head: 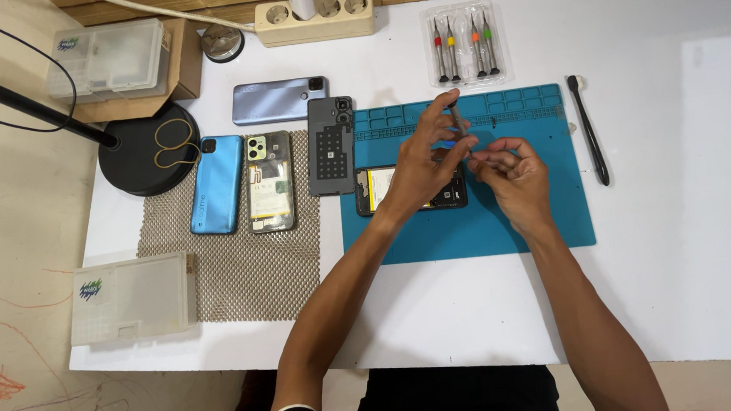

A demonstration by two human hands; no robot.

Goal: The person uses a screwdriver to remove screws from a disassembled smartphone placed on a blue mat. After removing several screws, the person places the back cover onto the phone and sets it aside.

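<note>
Left hand (pixel 430 156): grips slim screwdriver (pixel 456 116) upright. Right hand (pixel 510 173): fingers pinched beside its tip. Opened phone (pixel 373 188): on blue mat (pixel 483 224) beneath both hands. Advice: keep shaft vertical, steady.

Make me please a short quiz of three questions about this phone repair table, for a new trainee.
1. True or false: the left hand holds a thin screwdriver above the opened phone on the blue mat.
2. Where is the clear case of screwdrivers?
A. on the mesh pad
B. on the white table beyond the blue mat
C. on the floor
3. How many phones or phone parts lie on the mesh pad, fully or partly?

Key:
1. True; the right hand is close beside it, fingers curled.
2. B
3. Three: a blue phone, an opened one and a dark inner cover overlapping its edge.
</note>
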